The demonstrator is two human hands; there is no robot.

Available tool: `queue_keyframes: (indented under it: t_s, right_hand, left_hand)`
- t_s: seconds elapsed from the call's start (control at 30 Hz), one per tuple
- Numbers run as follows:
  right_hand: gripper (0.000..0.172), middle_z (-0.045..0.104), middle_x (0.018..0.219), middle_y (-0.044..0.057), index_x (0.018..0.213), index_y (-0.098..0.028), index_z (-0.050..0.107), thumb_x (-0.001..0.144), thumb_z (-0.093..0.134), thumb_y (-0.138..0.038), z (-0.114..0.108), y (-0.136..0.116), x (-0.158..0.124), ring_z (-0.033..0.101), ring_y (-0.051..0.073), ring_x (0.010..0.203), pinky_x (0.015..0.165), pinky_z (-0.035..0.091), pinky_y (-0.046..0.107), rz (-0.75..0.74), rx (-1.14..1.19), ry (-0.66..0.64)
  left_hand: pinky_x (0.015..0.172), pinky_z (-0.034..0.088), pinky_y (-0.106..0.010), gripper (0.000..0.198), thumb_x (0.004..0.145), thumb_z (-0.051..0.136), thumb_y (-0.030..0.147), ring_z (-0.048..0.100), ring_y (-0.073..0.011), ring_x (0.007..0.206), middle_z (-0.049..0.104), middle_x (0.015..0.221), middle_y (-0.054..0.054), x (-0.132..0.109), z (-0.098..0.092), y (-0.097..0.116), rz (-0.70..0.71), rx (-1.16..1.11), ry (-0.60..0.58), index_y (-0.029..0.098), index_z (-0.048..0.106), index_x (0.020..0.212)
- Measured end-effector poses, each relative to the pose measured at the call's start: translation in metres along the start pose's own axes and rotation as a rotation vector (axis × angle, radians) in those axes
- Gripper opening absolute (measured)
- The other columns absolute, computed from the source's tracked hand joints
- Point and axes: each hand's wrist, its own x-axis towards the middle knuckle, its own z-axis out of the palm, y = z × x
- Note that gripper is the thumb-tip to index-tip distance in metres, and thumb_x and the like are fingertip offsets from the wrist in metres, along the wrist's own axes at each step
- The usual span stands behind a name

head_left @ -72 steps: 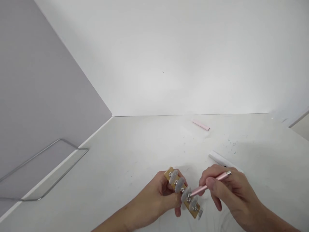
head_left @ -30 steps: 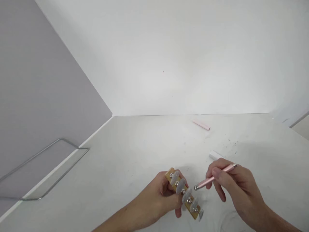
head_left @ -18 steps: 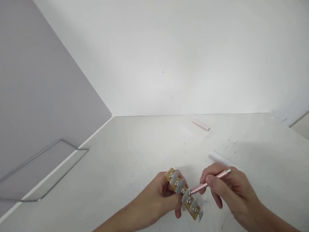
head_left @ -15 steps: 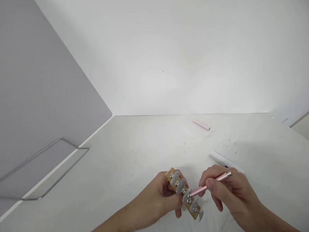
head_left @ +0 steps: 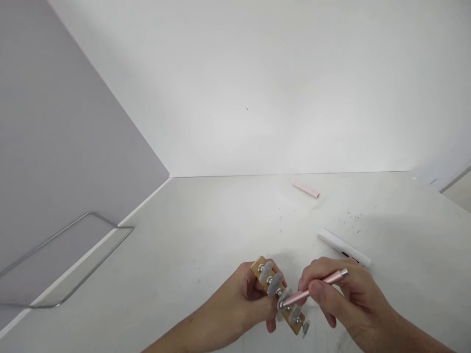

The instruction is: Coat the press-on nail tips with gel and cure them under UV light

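Note:
My left hand (head_left: 253, 304) grips a narrow gold-coloured plate (head_left: 258, 264), tilted, its thumb lying along the near side. A row of several grey oval knobs (head_left: 274, 284) on silver posts runs down the plate, like a set of tuning pegs. In my right hand (head_left: 342, 294), a slim pink pen-shaped tool (head_left: 300, 296) with a silver end is pinched between thumb and fingers. Its tip meets the plate near a middle knob; the exact contact point is too small to tell. The fingers behind the plate are partly hidden.
Beyond my right hand lies a white tube with a black mark (head_left: 338, 243). A pink cap-like tube (head_left: 306, 189) lies near the back wall. Dark specks dot the white tabletop (head_left: 206, 215). A bent metal wire frame (head_left: 99, 264) stands at the left edge.
My right hand has shifted slightly left, and the pink tool's tip has moved left and down across the knob row. My left hand and the plate have hardly moved.

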Motion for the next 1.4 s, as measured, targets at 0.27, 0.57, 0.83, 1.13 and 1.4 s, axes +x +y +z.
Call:
queue_keyframes:
  t_s: [0.27,0.57,0.83,1.13,1.4]
  right_hand:
    - [0.029,0.064,0.066,-0.001,0.081,-0.021,0.074,0.100,0.053,-0.027,0.000,0.000,0.000,0.046,0.009,0.047,0.046,0.039,0.020,-0.010,0.000,-0.014]
    - [0.030,0.065,0.065,0.000,0.080,-0.020,0.074,0.100,0.054,-0.030,0.001,-0.001,0.001,0.047,0.009,0.047,0.045,0.039,0.019,-0.018,0.009,-0.006]
    - [0.034,0.069,0.070,0.002,0.078,-0.019,0.069,0.102,0.052,-0.038,0.001,0.009,-0.003,0.046,0.009,0.045,0.044,0.039,0.021,0.057,0.073,0.069]
    - [0.032,0.055,0.062,-0.002,0.086,-0.017,0.074,0.102,0.052,-0.035,0.000,0.006,-0.004,0.044,0.009,0.048,0.046,0.036,0.022,0.046,0.079,-0.005]
    - [0.040,0.062,0.062,0.001,0.067,-0.019,0.064,0.100,0.053,-0.038,0.004,0.016,-0.004,0.047,0.011,0.045,0.043,0.039,0.024,0.117,0.009,0.256]
  left_hand:
    - [0.063,0.050,-0.022,0.010,0.071,0.059,0.004,0.058,-0.0126,0.066,0.062,0.063,-0.001,0.003,0.002,0.005,0.003,0.003,-0.008,0.012,0.060,0.076]
    - [0.062,0.049,-0.022,0.007,0.073,0.061,0.007,0.056,-0.0116,0.063,0.060,0.063,0.000,0.001,0.000,0.003,-0.015,0.014,0.001,0.012,0.058,0.075]
    - [0.063,0.049,-0.024,0.009,0.073,0.060,0.006,0.055,-0.0111,0.061,0.060,0.063,0.000,-0.001,0.002,0.007,-0.039,0.013,-0.001,0.013,0.060,0.078]
    - [0.061,0.048,-0.023,0.008,0.073,0.062,0.008,0.055,-0.0114,0.061,0.059,0.063,0.001,0.001,0.003,0.004,-0.031,0.032,0.013,0.012,0.060,0.079]
    - [0.061,0.049,-0.023,0.009,0.069,0.057,0.007,0.055,-0.0105,0.061,0.059,0.067,0.001,-0.003,0.002,0.005,-0.043,0.022,0.001,0.013,0.056,0.075]
